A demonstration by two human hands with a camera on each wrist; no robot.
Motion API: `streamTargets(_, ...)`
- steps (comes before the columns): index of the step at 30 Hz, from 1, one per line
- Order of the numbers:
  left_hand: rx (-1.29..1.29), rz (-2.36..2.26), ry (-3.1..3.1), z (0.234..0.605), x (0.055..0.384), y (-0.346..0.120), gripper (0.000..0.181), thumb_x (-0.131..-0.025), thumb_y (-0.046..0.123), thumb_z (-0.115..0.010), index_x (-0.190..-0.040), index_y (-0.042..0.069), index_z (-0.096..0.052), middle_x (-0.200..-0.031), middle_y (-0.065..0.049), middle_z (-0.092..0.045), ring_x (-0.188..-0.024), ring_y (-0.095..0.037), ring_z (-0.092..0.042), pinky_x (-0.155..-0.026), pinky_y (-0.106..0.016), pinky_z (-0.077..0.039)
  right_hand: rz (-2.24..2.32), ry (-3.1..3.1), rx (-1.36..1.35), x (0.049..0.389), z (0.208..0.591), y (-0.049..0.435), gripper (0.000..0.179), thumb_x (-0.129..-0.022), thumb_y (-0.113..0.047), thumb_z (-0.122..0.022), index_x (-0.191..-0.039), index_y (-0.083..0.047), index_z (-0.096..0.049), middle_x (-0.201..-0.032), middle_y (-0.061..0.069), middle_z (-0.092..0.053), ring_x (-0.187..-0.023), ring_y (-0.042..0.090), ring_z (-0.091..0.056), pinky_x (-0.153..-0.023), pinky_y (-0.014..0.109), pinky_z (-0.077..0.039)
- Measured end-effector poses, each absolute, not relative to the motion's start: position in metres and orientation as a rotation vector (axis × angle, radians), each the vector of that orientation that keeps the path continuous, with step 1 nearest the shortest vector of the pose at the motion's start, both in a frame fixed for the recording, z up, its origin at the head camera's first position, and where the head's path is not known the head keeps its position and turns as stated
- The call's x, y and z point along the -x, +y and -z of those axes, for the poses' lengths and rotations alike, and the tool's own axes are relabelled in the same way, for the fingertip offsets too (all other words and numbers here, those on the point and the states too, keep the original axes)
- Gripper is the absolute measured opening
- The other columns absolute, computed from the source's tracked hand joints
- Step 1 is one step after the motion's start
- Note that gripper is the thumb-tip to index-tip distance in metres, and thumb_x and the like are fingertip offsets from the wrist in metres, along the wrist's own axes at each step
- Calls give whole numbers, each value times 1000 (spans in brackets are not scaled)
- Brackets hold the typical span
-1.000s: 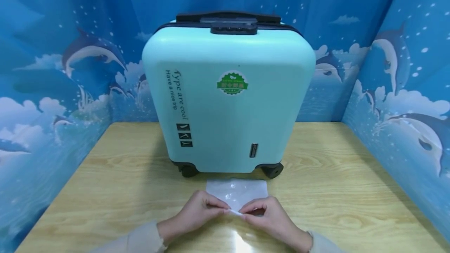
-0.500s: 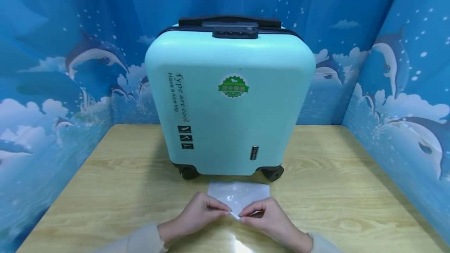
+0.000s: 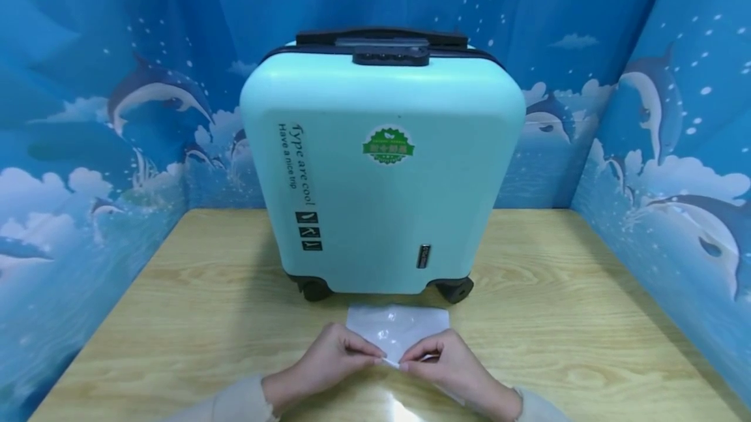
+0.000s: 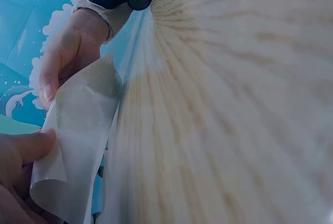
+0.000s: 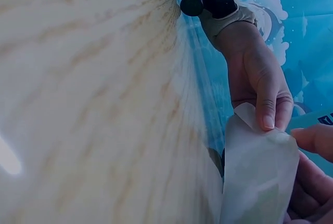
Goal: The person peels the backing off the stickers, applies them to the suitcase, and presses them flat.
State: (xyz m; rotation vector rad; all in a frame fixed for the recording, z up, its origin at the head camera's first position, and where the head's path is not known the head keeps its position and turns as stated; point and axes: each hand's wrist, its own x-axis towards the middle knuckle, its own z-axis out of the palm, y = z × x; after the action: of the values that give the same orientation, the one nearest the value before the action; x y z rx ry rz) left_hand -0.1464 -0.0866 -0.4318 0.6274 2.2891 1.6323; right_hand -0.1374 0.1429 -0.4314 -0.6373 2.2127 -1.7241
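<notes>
A thin white glossy sheet [image 3: 399, 327] lies in front of the suitcase in the head view, its near edge raised between both hands. My left hand [image 3: 331, 360] pinches that edge between thumb and fingertips. Just to the right, my right hand [image 3: 454, 370] pinches it the same way, a short stretch of edge between them. In the left wrist view the sheet [image 4: 86, 109] bends into a loose curl. The right wrist view shows the sheet [image 5: 257, 167] with a folded-over flap at its top. Part of the sheet is hidden behind the hands.
An upright mint-green suitcase [image 3: 381, 207] with black wheels and a black top handle stands on the wood-grain table [image 3: 176, 317] behind the sheet. Blue dolphin-print curtains [image 3: 663, 102] hang around the table's back and sides.
Both hands keep their pinch and have barely moved. A pale edge of the sheet now shows below the right hand. The suitcase appears slightly lower as the head view shifts.
</notes>
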Motion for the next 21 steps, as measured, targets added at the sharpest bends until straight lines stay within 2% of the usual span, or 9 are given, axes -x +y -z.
streamTargets(5,-622,-1630,2284,430,145,-87,9,-76,6,-75,-83,10,-75,-79,1,-73,-77,-6,-67,-71,-18,-53,1697,2226,622,137,431,143,10,-79,-6,-70,-84,3,-72,-78,11,-71,-68,9,-65,-66,23,-56)
streamTargets(12,-661,-1634,2304,431,144,-87,9,-75,5,-75,-83,9,-75,-79,0,-73,-75,-4,-67,-71,-18,-53,1661,2242,655,139,428,143,10,-79,-6,-68,-84,3,-71,-77,9,-71,-68,6,-63,-66,21,-55)
streamTargets(18,-669,-1645,2290,431,144,-87,9,-75,4,-75,-82,9,-75,-79,0,-73,-74,-5,-67,-70,-19,-54,1636,2238,695,142,431,145,12,-80,-7,-66,-84,2,-72,-76,1,-71,-68,4,-62,-65,21,-54)
streamTargets(21,-655,-1644,2285,430,144,-87,9,-75,5,-75,-82,9,-75,-79,0,-73,-74,-5,-67,-70,-19,-54,1625,2252,698,142,431,145,12,-81,-8,-65,-84,2,-72,-76,3,-72,-68,3,-62,-64,20,-54)
